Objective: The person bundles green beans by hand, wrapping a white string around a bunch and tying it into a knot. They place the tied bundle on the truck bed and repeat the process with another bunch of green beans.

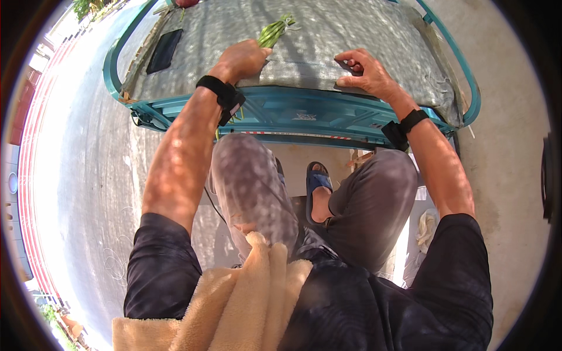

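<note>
My left hand (241,60) is closed around a bunch of thin green stalks (273,34), perhaps a vegetable. The stalks point up and to the right, away from me, with something thin and whitish near their far end. To the right, my right hand (366,75) holds nothing; its thumb and fingers are curved and apart, close above the grey woven sheet (328,35). That sheet covers the bed of a teal metal cart (304,111) in front of my knees. Each wrist wears a black strap with a small dark device.
A dark flat phone-like slab (164,51) lies on the sheet's left side. Teal rails (114,64) curve up at both cart corners. A red round thing (186,2) shows at the far edge. A tan fleece cloth (246,304) lies over my lap.
</note>
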Demonstrator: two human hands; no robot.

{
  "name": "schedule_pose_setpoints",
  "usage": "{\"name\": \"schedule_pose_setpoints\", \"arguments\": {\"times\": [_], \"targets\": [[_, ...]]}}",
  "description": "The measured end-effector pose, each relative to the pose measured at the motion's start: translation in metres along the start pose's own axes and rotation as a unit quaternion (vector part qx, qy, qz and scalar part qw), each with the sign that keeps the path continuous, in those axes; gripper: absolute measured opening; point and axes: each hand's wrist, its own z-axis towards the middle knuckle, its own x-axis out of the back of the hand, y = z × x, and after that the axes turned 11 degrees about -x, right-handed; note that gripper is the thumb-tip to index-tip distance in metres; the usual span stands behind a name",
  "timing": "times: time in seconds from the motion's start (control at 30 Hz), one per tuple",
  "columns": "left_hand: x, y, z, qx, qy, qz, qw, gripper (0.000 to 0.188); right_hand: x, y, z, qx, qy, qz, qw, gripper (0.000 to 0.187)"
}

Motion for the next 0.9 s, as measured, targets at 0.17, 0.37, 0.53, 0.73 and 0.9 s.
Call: {"name": "schedule_pose_setpoints", "arguments": {"times": [0.17, 0.37, 0.53, 0.73, 0.9], "targets": [[-0.003, -0.011, -0.001, 0.011, 0.031, -0.032, 0.999, 0.054, 0.002, -0.005, 0.000, 0.018, -0.015, 0.019, 1.000, 0.057], [-0.011, -0.009, -0.011, 0.032, 0.081, -0.057, 0.995, 0.047, 0.000, -0.005, -0.008, 0.048, -0.010, 0.064, 0.997, 0.052], [-0.011, -0.004, -0.017, 0.014, 0.109, -0.092, 0.990, 0.044, 0.006, -0.009, -0.015, 0.064, 0.000, 0.070, 0.996, 0.049], [-0.006, 0.000, -0.021, -0.036, 0.113, -0.096, 0.988, 0.037, 0.009, -0.013, -0.014, 0.070, -0.013, 0.078, 0.994, 0.051], [-0.008, 0.004, -0.024, 0.009, 0.110, -0.138, 0.984, 0.034, 0.005, -0.015, -0.013, 0.092, -0.006, 0.052, 0.994, 0.055]]}}
